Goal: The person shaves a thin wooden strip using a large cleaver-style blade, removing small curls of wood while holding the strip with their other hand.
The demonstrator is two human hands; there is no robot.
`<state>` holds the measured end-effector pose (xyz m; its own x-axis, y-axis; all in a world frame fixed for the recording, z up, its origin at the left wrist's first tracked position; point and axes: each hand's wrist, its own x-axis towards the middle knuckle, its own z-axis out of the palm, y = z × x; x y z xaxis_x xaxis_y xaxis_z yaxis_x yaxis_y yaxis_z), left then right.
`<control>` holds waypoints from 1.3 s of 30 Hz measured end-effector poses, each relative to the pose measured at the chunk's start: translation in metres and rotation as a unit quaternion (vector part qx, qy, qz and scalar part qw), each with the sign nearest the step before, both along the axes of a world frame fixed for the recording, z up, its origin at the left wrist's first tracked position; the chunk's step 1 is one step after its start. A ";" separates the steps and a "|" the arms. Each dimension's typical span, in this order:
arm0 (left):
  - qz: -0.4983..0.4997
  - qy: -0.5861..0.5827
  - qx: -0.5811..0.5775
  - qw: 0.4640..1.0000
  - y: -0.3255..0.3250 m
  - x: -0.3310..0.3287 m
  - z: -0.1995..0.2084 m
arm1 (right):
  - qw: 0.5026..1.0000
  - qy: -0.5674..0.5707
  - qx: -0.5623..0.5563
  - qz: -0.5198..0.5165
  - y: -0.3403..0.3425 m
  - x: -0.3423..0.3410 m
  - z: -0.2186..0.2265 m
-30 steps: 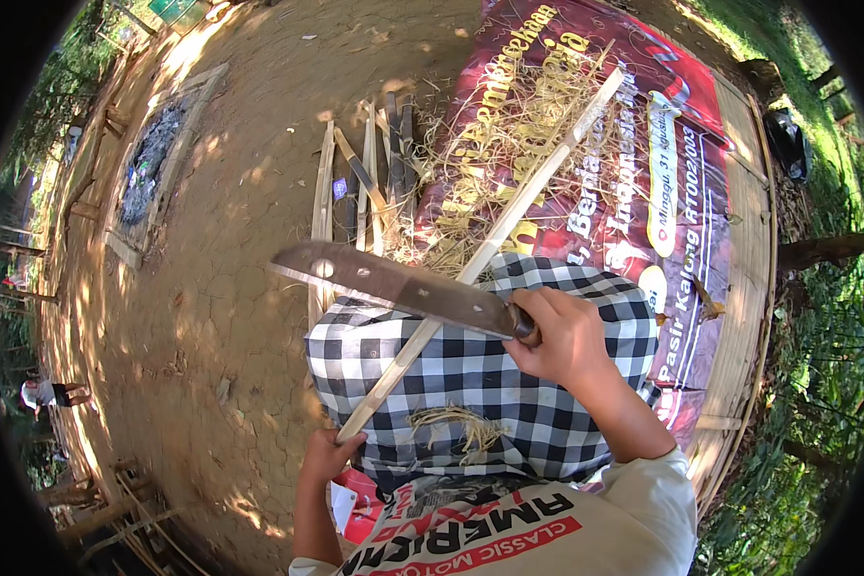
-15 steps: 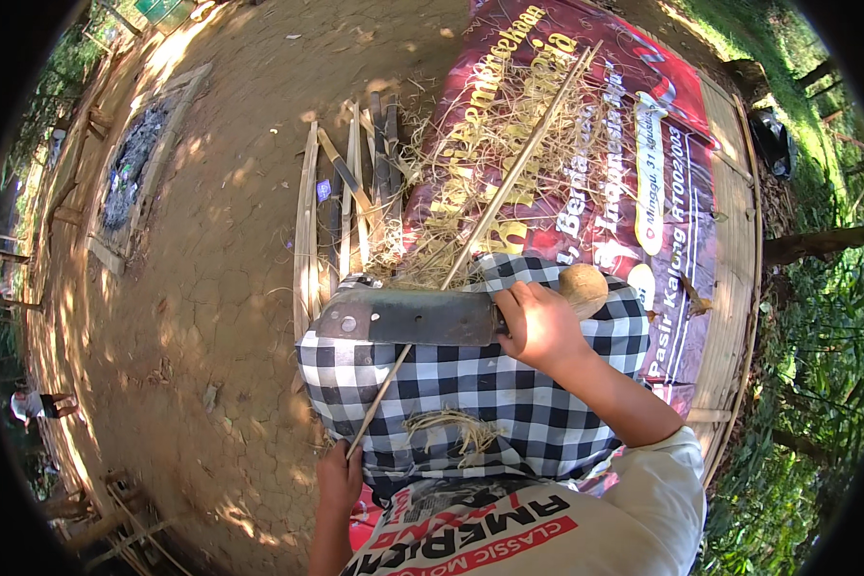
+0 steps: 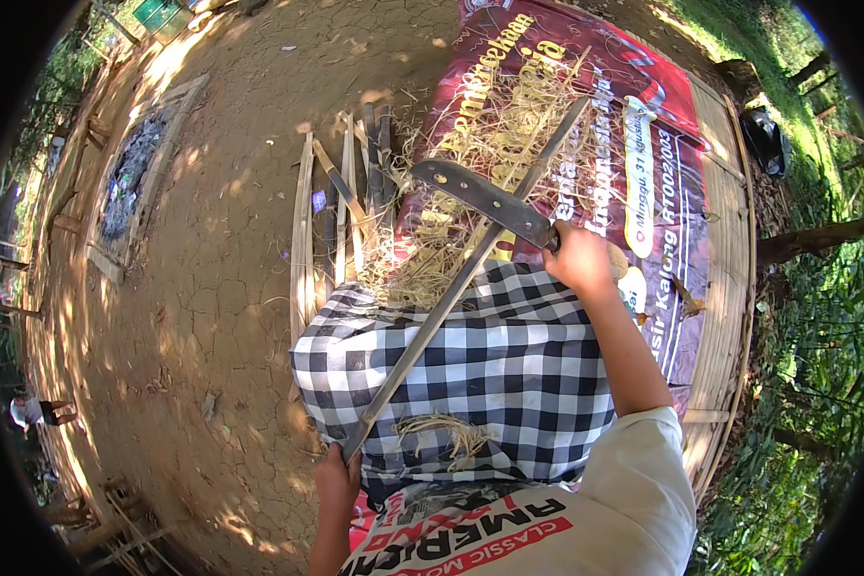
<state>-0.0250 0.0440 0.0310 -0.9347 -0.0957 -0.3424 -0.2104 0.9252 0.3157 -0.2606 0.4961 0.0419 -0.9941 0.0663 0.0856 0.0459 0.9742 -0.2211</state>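
Note:
My left hand (image 3: 336,477) is closed around the near end of a long bamboo strip (image 3: 424,331), which slants up and away across my lap. My right hand (image 3: 582,257) grips the handle of a broad, dark cleaver (image 3: 482,200). Its blade crosses the strip beyond my knees; whether the edge touches the wood I cannot tell. A black-and-white checked cloth (image 3: 470,374) covers my lap, with a small tuft of shavings (image 3: 446,434) on it. Curly bamboo shavings (image 3: 509,125) lie heaped under the far part of the strip.
A dark red printed banner (image 3: 677,182) covers part of a bamboo platform (image 3: 725,259). Several split bamboo pieces (image 3: 302,226) lie left of the shavings. Farther left are a framed ash pit (image 3: 134,173) and a person (image 3: 40,411) at the edge. A black bag (image 3: 766,139) is at right.
My right hand and the cleaver have moved forward from above my lap to beyond my knees. The strip has turned and shows a wider, darker face. My left hand stays near the same place.

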 end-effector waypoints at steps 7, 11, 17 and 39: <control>0.019 0.002 0.089 0.996 -0.007 -0.005 -0.004 | 0.987 0.012 -0.118 0.108 -0.052 0.036 0.001; 0.050 -0.047 0.131 0.989 -0.011 -0.012 0.003 | 0.972 0.007 -0.094 0.213 -0.069 0.044 0.003; 0.053 -0.051 0.154 0.985 -0.010 -0.017 0.003 | 0.969 0.038 -0.069 0.235 -0.039 0.017 -0.014; 0.038 -0.059 0.149 0.986 -0.008 -0.023 0.004 | 0.993 0.026 0.081 -0.082 0.072 -0.015 0.017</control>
